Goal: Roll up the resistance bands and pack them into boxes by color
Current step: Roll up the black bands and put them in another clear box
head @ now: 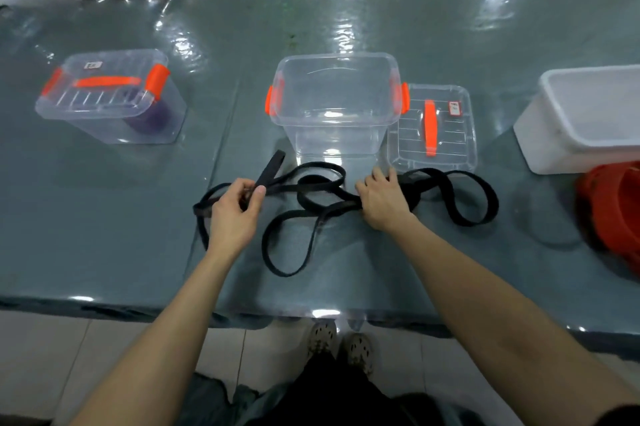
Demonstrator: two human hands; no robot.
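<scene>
A long black resistance band (311, 207) lies in loose tangled loops on the grey-green table, in front of an open clear box (334, 103) with orange clips. My left hand (235, 214) pinches one end of the band, which sticks up past the thumb. My right hand (381, 200) presses down on the band's middle loops, fingers curled over them. To the left stands a closed clear box (107, 96) with an orange handle and a purple roll inside. The open box's lid (433, 127) lies to its right.
A white tub (585, 120) stands at the right, with red-orange bands (613, 214) piled in front of it at the table's right edge. The table's front edge runs just below the band. My feet show on the tiled floor beneath.
</scene>
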